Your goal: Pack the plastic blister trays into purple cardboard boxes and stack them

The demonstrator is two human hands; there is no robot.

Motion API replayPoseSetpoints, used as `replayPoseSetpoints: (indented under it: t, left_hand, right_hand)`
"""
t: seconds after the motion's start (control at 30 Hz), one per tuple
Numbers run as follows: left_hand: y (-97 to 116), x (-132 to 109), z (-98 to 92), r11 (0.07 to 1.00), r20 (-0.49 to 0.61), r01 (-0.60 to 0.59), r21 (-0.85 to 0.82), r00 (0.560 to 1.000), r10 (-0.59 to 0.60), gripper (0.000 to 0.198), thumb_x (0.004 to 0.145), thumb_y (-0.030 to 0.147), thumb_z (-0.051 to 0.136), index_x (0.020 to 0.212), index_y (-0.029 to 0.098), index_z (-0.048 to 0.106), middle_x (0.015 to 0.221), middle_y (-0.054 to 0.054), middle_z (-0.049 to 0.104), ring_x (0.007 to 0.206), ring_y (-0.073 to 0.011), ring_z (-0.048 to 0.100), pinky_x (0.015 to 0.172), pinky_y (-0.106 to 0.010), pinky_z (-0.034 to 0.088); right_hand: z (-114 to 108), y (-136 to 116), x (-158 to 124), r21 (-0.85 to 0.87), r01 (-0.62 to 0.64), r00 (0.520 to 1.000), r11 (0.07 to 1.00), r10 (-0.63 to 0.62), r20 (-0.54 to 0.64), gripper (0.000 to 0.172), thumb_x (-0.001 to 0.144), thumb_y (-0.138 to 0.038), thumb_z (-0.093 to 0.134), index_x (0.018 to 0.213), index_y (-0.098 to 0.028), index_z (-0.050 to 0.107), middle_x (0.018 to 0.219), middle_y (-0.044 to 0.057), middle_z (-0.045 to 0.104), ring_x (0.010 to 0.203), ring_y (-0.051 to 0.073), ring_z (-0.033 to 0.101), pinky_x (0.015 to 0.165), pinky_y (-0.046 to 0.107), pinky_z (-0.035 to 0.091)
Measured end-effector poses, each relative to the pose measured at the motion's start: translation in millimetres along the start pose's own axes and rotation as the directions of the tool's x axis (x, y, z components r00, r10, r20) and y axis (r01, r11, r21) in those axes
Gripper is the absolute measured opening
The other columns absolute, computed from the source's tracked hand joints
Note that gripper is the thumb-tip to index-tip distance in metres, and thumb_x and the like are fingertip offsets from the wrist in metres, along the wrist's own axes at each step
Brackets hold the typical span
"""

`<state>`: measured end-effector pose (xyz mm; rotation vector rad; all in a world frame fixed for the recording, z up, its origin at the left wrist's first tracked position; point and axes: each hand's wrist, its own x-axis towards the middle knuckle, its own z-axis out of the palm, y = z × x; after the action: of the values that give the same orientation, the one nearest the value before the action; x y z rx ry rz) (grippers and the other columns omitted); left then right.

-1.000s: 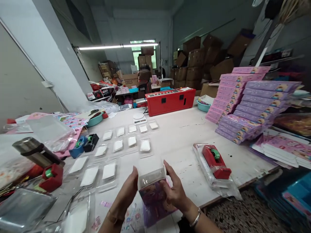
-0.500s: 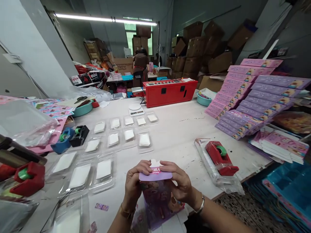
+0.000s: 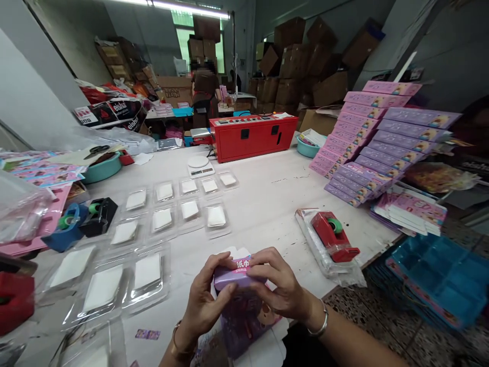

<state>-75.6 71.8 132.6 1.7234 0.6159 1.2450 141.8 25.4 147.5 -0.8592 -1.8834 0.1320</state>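
With left grip (image 3: 207,298) curled closed on the left end of the purple flap (image 3: 236,278) atop a purple, cartoon-printed box-shaped carton (image 3: 242,329) and right grip (image 3: 279,285) pinched closed on its right end, holds this by the near edge of the white counter (image 3: 263,214), left of a red plastic tape dispenser (image 3: 335,241) lying on clear plastic packets (image 3: 315,259).

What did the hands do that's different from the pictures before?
The left hand, open at the side of the purple box at first, has moved to its top end. Both it and the right hand now hold the printed flap, the left thumb on its near edge. The white stacks, pink boxes and right-hand red tape dispenser stayed put.
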Motion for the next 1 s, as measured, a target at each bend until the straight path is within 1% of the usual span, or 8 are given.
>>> replayPoseSetpoints:
  t: [0.13,0.3,0.43,0.53,0.6,0.87,0.93,1.0]
  left_hand:
    - [1,1,-2.4,0.999,0.014,-0.028,0.042,1.0,0.027,0.048,0.093,0.02,0.07,0.136,0.037,0.062,0.104,-0.001,0.075,0.1,-0.0148,0.071,0.091,-0.024,0.057]
    - [10,4,-0.8,0.987,0.053,-0.137,0.087,0.99,0.133,0.025,0.095,0.017,0.064,0.113,0.031,0.076,0.101,-0.003,0.073,0.099,-0.0153,0.071,0.083,-0.022,0.059]
    - [8,1,-2.6,0.958,0.072,-0.243,0.153,0.969,0.235,0.025,0.097,0.015,0.061,0.114,0.028,0.075,0.106,-0.004,0.074,0.107,-0.016,0.07,0.096,-0.028,0.058]
    - [1,-3,-7.2,0.873,0.121,-0.408,0.268,0.913,0.389,0.024,0.098,0.017,0.061,0.118,0.025,0.073,0.111,-0.005,0.075,0.121,-0.0179,0.065,0.108,-0.033,0.054]
    - [-3,-5,-8.9,0.821,0.154,-0.468,0.327,0.884,0.442,0.024,0.099,0.02,0.061,0.12,0.023,0.071,0.114,-0.006,0.075,0.127,-0.0191,0.061,0.107,-0.033,0.054]
    - [-7,-15,5.4,0.823,0.033,-0.404,0.4,0.903,0.428,0.029,0.091,0.007,0.064,0.113,0.026,0.07,0.111,-0.004,0.073,0.115,-0.0209,0.065,0.094,-0.036,0.059]
    - [-11,-17,10.0,0.791,-0.005,-0.404,0.46,0.889,0.458,0.041,0.09,0.004,0.063,0.123,0.028,0.069,0.111,-0.004,0.073,0.112,-0.0221,0.065,0.092,-0.037,0.057]
    - [-19,-20,13.5,0.729,-0.087,-0.378,0.571,0.855,0.512,0.052,0.086,0.002,0.068,0.129,0.032,0.069,0.11,-0.003,0.073,0.106,-0.023,0.066,0.093,-0.039,0.054]
  right_hand:
    - [-8,-12,13,-0.016,-0.047,0.997,0.999,0.048,0.064,0.017,0.099,-0.016,0.061,0.115,-0.02,0.065,0.098,0.009,0.069,0.091,0.022,0.063,0.079,0.036,0.057]
    - [-5,-17,14,0.084,-0.139,0.989,0.987,0.143,-0.036,0.006,0.098,-0.017,0.064,0.096,-0.022,0.063,0.086,0.004,0.067,0.081,0.018,0.062,0.072,0.032,0.054]
    - [5,-16,6,0.0,-0.007,0.993,1.0,0.007,-0.116,0.007,0.102,-0.019,0.057,0.103,-0.022,0.063,0.091,0.007,0.068,0.085,0.02,0.064,0.074,0.035,0.057]
    - [11,-11,-3,-0.047,0.127,0.98,0.991,-0.132,-0.152,0.016,0.105,-0.032,0.057,0.117,-0.023,0.062,0.098,0.008,0.069,0.092,0.022,0.067,0.079,0.038,0.06]
    - [14,-7,-8,-0.059,0.15,0.973,0.987,-0.158,-0.168,0.023,0.103,-0.035,0.06,0.123,-0.024,0.06,0.1,0.008,0.07,0.096,0.022,0.068,0.083,0.039,0.06]
    - [43,-9,-16,-0.029,0.059,0.945,0.998,-0.065,-0.32,0.02,0.099,-0.022,0.06,0.118,-0.029,0.062,0.098,0.005,0.068,0.098,0.023,0.066,0.089,0.043,0.06]
    - [41,-7,-17,-0.059,0.016,0.957,0.998,-0.033,-0.288,0.022,0.1,-0.026,0.06,0.121,-0.03,0.062,0.106,0.006,0.069,0.107,0.024,0.065,0.094,0.045,0.058]
    - [23,1,-25,-0.106,-0.05,0.97,0.993,0.023,-0.243,0.032,0.098,-0.035,0.064,0.129,-0.028,0.061,0.122,0.011,0.067,0.119,0.027,0.063,0.1,0.047,0.056]
